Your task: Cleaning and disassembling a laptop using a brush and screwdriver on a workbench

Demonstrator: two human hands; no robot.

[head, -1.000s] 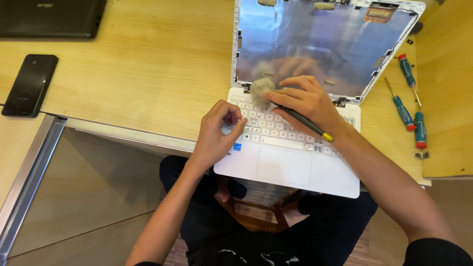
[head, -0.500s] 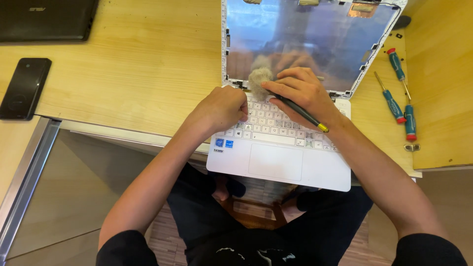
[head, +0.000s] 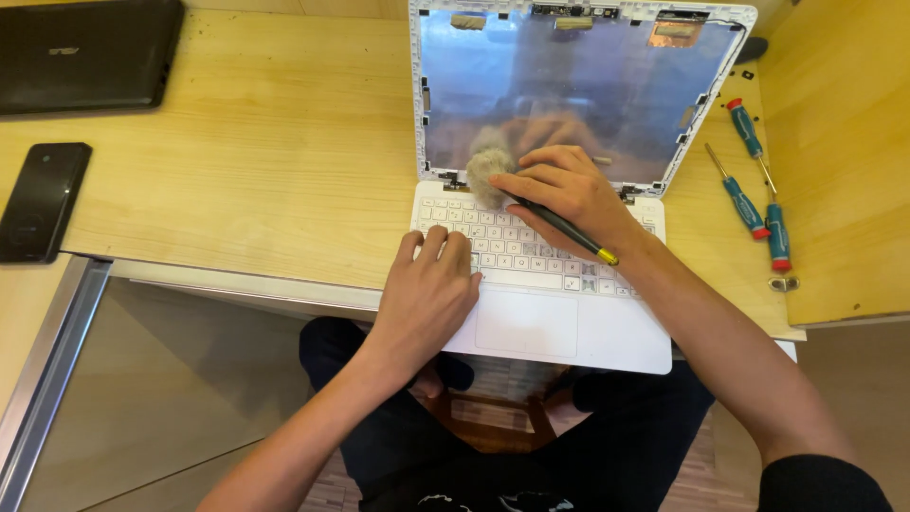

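A white laptop (head: 569, 327) lies open at the desk's front edge, its screen bezel removed and the reflective panel (head: 559, 85) bare. My right hand (head: 569, 194) grips a black-handled brush (head: 564, 228) with a fluffy grey head (head: 488, 175) that touches the top left of the keyboard near the hinge. My left hand (head: 427, 289) rests palm down on the keyboard's left side and the palm rest, fingers together, holding the laptop's base.
Three blue-and-red screwdrivers (head: 754, 194) lie right of the laptop beside a raised wooden panel (head: 839, 161). A black phone (head: 40, 199) sits at the desk's left edge and a closed black laptop (head: 85, 52) at the far left.
My left hand shifted from the keyboard's left edge to lie flat on it. The brush head swept along the hinge area as the view moved.
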